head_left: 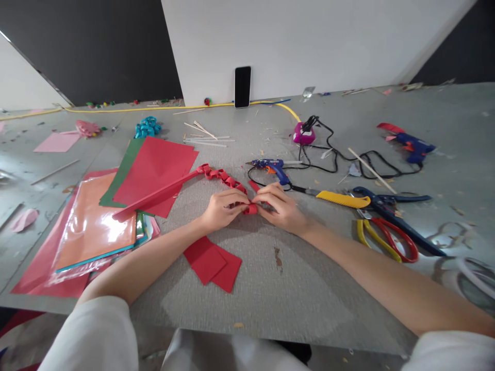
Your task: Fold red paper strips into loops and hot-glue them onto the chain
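Note:
My left hand (225, 207) and my right hand (281, 207) meet near the table's middle, fingertips pinched on the near end of a red folded strip chain (228, 180). The chain runs up and left in curled loops and joins a long flat red strip (162, 195) lying over red sheets. Between the two hands a small red loop shows; the fingers partly cover it. A short red strip end sticks up behind my right fingers. Just beyond my right hand lies a blue glue gun (275, 167). Two red rectangular pieces (211, 264) overlap on the table below my left hand.
At left lie red sheets (154, 172) and a plastic-wrapped orange pack (96, 211). On the right are a yellow-handled cutter (342, 199), blue-handled pliers (402, 219), red-and-yellow scissors (394, 239) and another glue gun (413, 147) with black cords. A phone (243, 86) leans against the wall.

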`<state>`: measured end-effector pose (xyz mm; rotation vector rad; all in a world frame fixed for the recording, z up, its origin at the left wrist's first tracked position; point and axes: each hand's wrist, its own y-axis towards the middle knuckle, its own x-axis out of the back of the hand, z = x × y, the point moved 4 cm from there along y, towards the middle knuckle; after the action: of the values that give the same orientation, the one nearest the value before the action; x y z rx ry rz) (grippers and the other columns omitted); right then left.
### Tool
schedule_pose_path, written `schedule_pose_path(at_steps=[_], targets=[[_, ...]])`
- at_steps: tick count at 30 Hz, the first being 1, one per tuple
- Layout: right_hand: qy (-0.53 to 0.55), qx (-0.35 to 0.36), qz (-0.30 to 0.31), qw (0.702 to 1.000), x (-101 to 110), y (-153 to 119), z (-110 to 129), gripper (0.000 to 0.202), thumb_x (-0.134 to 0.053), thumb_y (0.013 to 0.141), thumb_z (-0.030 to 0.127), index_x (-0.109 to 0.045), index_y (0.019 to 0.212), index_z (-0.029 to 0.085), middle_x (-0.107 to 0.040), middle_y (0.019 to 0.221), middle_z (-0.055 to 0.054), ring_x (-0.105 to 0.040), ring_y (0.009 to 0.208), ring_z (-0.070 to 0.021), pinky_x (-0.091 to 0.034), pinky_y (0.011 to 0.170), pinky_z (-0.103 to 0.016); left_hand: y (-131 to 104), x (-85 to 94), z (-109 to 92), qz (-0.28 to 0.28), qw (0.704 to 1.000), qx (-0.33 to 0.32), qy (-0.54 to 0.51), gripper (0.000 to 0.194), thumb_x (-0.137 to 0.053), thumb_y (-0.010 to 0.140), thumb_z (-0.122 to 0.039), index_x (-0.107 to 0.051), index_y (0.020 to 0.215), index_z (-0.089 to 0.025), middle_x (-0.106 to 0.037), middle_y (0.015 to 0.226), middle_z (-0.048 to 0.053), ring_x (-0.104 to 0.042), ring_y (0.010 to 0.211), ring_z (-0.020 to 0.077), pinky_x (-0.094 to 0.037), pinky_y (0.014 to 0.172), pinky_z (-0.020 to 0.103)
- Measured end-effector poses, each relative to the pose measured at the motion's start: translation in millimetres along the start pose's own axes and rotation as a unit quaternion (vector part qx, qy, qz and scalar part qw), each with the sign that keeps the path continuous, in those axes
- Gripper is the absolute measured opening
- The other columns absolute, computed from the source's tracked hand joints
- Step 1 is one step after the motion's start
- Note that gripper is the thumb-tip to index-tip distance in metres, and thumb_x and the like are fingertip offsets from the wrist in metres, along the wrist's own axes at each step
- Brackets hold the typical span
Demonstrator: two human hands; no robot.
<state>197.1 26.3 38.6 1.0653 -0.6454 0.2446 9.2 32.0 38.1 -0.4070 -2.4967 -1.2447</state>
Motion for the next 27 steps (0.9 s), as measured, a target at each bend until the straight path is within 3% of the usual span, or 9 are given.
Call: schedule_pose_path(at_steps=[13, 27], targets=[[0.024, -0.003, -0.017, 1.0, 0.9, 0.9, 0.3, 0.013, -0.069, 0.093, 0.018, -0.07, 0.103, 0.026, -0.068, 0.092, -0.005, -0.063, 0.086, -0.0208, -0.053, 0.08, -0.039, -2.8, -1.9, 3.1, 0.002, 1.0, 0.012, 0.007, 0.015, -0.066, 0.098, -0.028, -0.075, 0.093, -0.017, -0.077, 0.088, 0.009, -0.074, 0.085, 0.0165, -0.061, 0.08, 0.03], [0.053, -0.019, 0.01, 0.998, 1.4, 2.5, 2.0, 0.011, -0.065, 0.094, 0.017, -0.069, 0.102, 0.023, -0.068, 0.093, -0.006, -0.065, 0.084, -0.02, -0.056, 0.078, -0.038, -2.0, -1.8, -0.4, 0.016, 1.0, 0.003, 0.022, 0.015, -0.061, 0.101, -0.025, -0.073, 0.096, -0.017, -0.076, 0.09, 0.009, -0.073, 0.086, 0.0157, -0.059, 0.082, 0.028]])
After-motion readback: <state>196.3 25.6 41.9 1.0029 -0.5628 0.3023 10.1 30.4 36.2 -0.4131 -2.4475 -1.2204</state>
